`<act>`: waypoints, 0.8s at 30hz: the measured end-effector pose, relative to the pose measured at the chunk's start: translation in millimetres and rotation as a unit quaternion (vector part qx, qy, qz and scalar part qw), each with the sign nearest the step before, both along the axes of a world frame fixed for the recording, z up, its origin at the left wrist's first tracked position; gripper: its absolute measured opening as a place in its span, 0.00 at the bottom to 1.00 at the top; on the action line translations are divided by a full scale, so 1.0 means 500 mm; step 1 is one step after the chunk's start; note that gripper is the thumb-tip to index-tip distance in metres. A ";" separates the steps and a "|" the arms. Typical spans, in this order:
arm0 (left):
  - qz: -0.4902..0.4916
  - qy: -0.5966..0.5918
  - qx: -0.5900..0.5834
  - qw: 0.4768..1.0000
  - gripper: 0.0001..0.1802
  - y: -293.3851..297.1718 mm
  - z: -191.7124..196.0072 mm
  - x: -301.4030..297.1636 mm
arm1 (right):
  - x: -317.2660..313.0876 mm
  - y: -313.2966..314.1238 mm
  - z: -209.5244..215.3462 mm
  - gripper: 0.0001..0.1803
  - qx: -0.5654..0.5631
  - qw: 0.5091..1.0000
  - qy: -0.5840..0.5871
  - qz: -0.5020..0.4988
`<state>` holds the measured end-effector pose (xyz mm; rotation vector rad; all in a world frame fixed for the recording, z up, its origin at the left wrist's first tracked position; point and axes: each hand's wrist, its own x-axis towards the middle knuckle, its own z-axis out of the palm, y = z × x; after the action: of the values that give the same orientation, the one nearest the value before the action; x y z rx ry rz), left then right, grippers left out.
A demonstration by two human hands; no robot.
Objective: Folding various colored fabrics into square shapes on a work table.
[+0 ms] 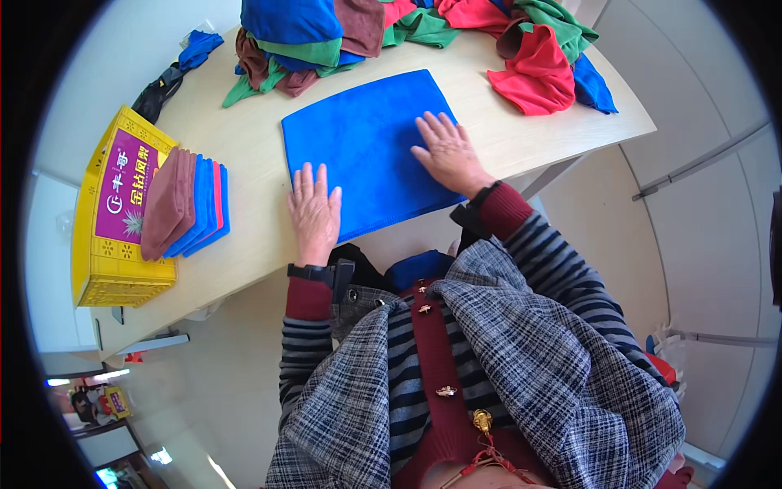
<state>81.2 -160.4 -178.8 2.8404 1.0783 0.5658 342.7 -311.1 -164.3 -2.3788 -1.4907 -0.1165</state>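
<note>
Left hand (314,213) at eight o'clock on the blue cloth (366,138), right hand (451,156) at three — both spread flat, gripping nothing. It lies at the counter's (252,167) six o'clock; I'd stroke outward evenly — light palms, edges square.

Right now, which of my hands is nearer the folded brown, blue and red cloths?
Left: your left hand is right of the folded cloths, at the left edge of the flat blue cloth; your right hand is farther off, at its right edge.
</note>
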 end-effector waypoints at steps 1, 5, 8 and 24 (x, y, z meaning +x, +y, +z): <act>-0.025 -0.006 -0.005 1.000 0.33 0.006 -0.004 0.011 | -0.005 0.017 -0.004 0.35 -0.017 1.000 0.000 0.005; 0.001 0.036 -0.021 0.999 0.34 0.013 -0.017 0.010 | 0.015 0.024 -0.016 0.35 -0.034 0.999 -0.025 0.007; 0.007 0.038 -0.017 0.999 0.34 0.019 -0.023 0.005 | 0.032 0.002 -0.027 0.36 -0.037 0.999 -0.029 -0.003; -0.134 -0.067 -0.021 0.989 0.33 -0.067 0.013 -0.128 | 0.069 -0.219 0.008 0.39 -0.026 0.985 0.005 0.172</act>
<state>17.2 -194.1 -172.4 2.7979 0.6657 0.6869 377.4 -420.7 -160.2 -2.1144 -1.8932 0.0173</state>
